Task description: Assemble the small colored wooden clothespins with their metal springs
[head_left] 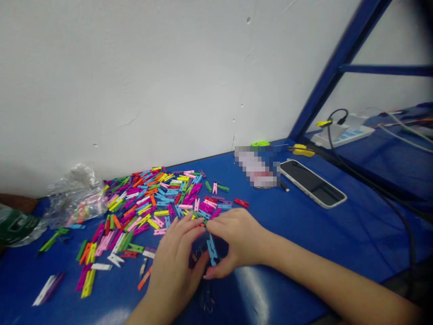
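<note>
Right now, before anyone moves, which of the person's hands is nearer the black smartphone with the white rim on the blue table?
The right hand is nearer, lying down and to the left of the black smartphone with the white rim in view. The left hand is farther away, beyond the right hand on the same side.

Miniature painted wooden clothespins [152, 203] in pink, green, yellow, orange, blue, purple and white lie scattered in a loose, overlapping heap across a blue tabletop [291, 239], with strays fanned toward the near edge. One light-blue clothespin [212, 249] sits tilted, lengthwise, just below the heap's near edge, beside the right hand [238, 239] and left hand [172, 257].
</note>
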Demonstrator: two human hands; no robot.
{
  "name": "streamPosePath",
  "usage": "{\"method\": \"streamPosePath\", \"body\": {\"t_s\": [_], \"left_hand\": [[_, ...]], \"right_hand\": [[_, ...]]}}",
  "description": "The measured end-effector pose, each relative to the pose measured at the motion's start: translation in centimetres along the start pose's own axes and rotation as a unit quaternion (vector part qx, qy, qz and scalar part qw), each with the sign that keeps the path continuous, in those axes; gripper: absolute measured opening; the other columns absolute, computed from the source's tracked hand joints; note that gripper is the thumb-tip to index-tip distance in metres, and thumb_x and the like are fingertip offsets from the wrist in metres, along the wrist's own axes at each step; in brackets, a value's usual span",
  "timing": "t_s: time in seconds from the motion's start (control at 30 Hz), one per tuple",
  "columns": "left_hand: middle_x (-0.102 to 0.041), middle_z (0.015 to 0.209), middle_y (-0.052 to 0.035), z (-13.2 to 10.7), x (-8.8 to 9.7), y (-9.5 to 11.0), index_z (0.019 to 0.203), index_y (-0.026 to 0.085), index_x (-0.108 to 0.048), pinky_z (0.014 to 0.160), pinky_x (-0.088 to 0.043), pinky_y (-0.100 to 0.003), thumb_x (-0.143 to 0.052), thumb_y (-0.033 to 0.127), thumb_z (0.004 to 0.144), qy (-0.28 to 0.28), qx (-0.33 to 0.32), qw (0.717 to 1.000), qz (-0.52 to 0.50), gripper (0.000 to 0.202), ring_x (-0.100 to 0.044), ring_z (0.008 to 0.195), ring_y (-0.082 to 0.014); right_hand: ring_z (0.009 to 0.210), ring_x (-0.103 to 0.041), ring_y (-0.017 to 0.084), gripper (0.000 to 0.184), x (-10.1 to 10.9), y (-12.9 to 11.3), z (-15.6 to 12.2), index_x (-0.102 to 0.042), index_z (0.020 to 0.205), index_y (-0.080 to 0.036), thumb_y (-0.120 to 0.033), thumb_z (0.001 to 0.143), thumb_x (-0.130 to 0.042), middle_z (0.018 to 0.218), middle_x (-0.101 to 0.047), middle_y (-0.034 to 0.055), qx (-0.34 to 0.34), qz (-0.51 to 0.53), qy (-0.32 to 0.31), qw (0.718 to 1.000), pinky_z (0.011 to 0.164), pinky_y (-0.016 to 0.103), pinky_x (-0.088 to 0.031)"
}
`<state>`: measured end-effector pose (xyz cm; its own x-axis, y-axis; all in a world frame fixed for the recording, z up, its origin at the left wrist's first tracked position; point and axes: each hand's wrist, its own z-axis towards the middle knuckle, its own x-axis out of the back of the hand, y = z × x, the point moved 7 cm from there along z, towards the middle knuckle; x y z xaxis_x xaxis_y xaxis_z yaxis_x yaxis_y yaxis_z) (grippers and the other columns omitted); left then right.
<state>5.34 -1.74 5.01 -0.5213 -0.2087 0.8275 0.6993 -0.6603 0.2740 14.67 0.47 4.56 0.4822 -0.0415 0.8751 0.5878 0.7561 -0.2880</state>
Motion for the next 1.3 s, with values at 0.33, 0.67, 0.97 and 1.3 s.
{"method": "streamPosePath", "body": {"t_s": [0.33,0.67,0.97,1.3], "left_hand": [[-0.07,0.08,0.0039,-0.8,1.7,1.5,0.083,0.023,-0.055,0.099,-0.019,-0.036,-0.061,0.013,0.066,0.023,-0.081,0.996,-0.008,0.022,-0.061,0.087,-0.0178],[-0.07,0.078,0.0051,-0.4,2.6,2.1,0.082,0.026,-0.058,0.099,-0.017,-0.036,-0.058,0.017,0.07,0.041,-0.078,0.996,0.02,0.015,-0.065,0.074,-0.0166],[-0.07,0.072,0.0071,-0.2,3.1,1.9,0.077,0.025,-0.057,0.101,-0.015,-0.036,-0.058,0.019,0.071,0.077,-0.069,0.995,0.004,0.009,-0.066,0.069,-0.014],[-0.07,0.075,0.0052,0.0,4.0,2.0,0.083,0.022,-0.054,0.099,-0.027,-0.033,-0.061,0.009,0.066,0.138,-0.077,0.987,-0.025,0.022,-0.066,0.067,-0.0116]], "right_hand": [[0.047,-0.053,0.014,0.051,-0.2,-0.1,-0.1,-0.05,0.065,-0.019,-0.07,0.057,-0.046,0.053,-0.058,0.0001,-0.018,0.04,-0.007,0.999,0.042,0.022,-0.023],[0.044,-0.049,0.009,0.047,-0.4,-0.1,-0.2,-0.048,0.062,-0.019,-0.065,0.056,-0.052,0.052,-0.056,-0.0033,-0.024,0.1,-0.016,0.995,0.041,0.02,-0.021],[0.045,-0.048,0.009,0.046,-0.4,-0.2,-0.2,-0.047,0.065,-0.018,-0.065,0.06,-0.05,0.054,-0.054,-0.0041,-0.019,0.135,-0.027,0.99,0.042,0.019,-0.024],[0.051,-0.044,0.009,0.047,-1.1,-0.1,-0.5,-0.045,0.079,-0.017,-0.059,0.08,-0.024,0.06,-0.049,-0.0024,-0.056,0.291,-0.1,0.95,0.046,0.019,-0.028]]}}
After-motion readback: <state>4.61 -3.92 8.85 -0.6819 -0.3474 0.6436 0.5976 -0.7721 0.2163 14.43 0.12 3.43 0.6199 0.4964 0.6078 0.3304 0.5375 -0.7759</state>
